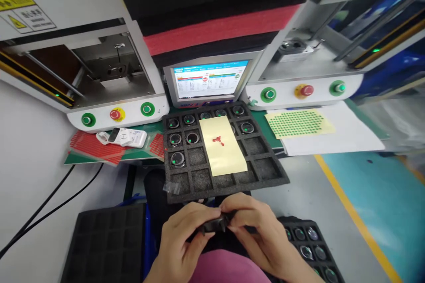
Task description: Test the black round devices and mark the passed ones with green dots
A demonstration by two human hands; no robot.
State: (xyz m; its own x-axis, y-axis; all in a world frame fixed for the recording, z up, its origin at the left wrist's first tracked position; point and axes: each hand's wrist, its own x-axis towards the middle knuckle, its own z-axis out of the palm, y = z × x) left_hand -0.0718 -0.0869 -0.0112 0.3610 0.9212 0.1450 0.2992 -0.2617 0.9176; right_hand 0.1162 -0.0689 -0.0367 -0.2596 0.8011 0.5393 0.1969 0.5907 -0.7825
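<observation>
Close to my body, my left hand (186, 232) and my right hand (259, 230) both grip a small black watch case (215, 224) with prong-like lugs. Fingers cover much of it, and its face is hidden. Just beyond my hands, a grey foam tray (212, 193) holds several round watches, many marked with a green dot, such as this watch (177, 159) at its left side. Across the tray's cells lies a pale yellow paper (224, 161) with a few red bits on it.
A screen (209, 82) stands between two machines with green buttons and red stop buttons (115, 114). Red sticker sheets (94, 148), a white handheld device (131, 138) and a green-dot sheet (297, 124) lie on the bench. Foam trays sit low left (102, 243) and low right (299, 222).
</observation>
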